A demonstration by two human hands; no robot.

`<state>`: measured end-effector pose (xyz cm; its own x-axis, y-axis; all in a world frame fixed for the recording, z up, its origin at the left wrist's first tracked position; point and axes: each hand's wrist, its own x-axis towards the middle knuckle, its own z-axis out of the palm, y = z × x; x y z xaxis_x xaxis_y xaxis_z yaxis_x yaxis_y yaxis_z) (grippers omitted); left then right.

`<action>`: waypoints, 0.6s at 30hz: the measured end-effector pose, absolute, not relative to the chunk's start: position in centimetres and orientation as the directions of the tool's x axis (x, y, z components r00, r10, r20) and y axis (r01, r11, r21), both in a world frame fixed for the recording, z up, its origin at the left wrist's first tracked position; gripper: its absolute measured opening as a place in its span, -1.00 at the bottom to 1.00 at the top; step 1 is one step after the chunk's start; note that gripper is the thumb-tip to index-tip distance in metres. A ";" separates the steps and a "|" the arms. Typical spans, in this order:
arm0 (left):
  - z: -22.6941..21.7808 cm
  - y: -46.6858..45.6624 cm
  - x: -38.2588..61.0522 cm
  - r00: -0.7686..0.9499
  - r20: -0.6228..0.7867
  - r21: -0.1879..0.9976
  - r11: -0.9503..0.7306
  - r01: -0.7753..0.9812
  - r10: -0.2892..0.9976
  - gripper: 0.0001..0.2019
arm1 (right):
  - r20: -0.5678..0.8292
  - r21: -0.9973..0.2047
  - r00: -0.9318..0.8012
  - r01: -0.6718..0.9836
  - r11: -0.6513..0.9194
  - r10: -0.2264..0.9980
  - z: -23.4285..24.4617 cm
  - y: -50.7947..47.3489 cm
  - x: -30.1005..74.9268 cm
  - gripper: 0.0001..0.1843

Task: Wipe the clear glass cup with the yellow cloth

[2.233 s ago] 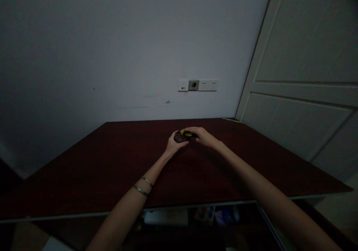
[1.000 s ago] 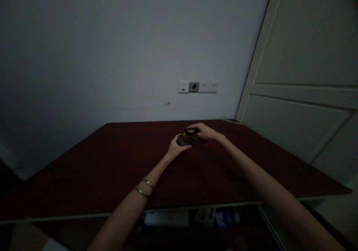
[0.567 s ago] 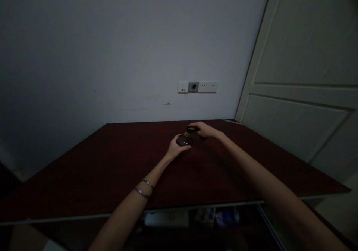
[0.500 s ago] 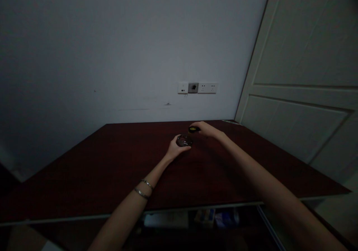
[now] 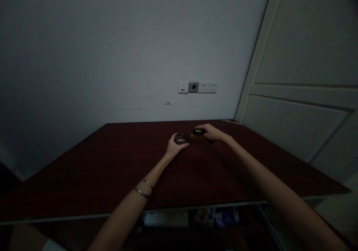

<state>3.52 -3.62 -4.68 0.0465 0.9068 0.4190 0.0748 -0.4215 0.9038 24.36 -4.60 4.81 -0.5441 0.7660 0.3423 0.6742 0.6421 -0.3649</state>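
Note:
My left hand [image 5: 173, 146] is closed around a small, dark, see-through glass bowl [image 5: 182, 139], fingers on its left side and thumb along the near side. The bowl is at the far middle of the dark red tabletop [image 5: 125, 161]. Just right of the bowl, my right hand [image 5: 212, 132] grips a black-and-yellow tool [image 5: 198, 131]. A yellowish end of the tool points toward the bowl's right side, and a dark part shows below my fingers. In the dim light I cannot tell its exact kind, nor whether it touches the bowl.
Behind the table rises a pale wall with a row of sockets and switches [image 5: 198, 87]. A panelled door [image 5: 302, 75] stands on the right. Below the table's front edge is an open compartment holding a pale flat box [image 5: 166, 219] and a blue package [image 5: 227, 218].
My right hand has moved slightly right and down, and the black-and-yellow tool has turned so more of it shows. The glass bowl in my left hand has shifted a little left and tilted.

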 end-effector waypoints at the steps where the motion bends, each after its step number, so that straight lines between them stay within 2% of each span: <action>1: -4.8 -3.5 3.5 0.042 0.421 0.902 -0.423 0.081 0.906 -0.28 | 0.356 -0.366 -0.523 0.684 0.631 0.774 4.8 -4.7 24.4 -0.39; 4: -4.9 -3.5 3.5 0.044 0.440 0.892 -0.443 0.096 0.897 -0.26 | 0.442 -0.388 -0.473 0.666 0.638 0.762 4.7 -5.7 23.6 -0.40; 7: -4.7 -3.8 3.6 0.055 0.461 0.880 -0.464 0.103 0.886 -0.27 | 0.472 -0.387 -0.516 0.607 0.694 0.715 4.7 -7.4 22.0 -0.32; 9: -4.5 -4.0 3.7 0.048 0.463 0.877 -0.466 0.115 0.885 -0.28 | 0.435 -0.340 -0.555 0.629 0.700 0.709 4.9 -8.3 21.3 -0.35; 14: -4.3 -4.2 3.7 0.063 0.441 0.886 -0.446 0.125 0.895 -0.28 | 0.229 -0.239 -0.606 0.723 0.648 0.761 6.5 -8.9 21.4 -0.46; 18: -4.6 -4.0 3.6 0.065 0.472 0.875 -0.476 0.089 0.879 -0.30 | 0.335 -0.226 -0.568 0.726 0.650 0.752 7.0 -8.9 20.9 -0.39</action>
<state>3.64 -3.98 -4.61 0.0649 0.8792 0.4720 0.0890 -0.4762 0.8748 20.94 -8.89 6.97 -0.5681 0.7515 0.3353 0.7258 0.6497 -0.2263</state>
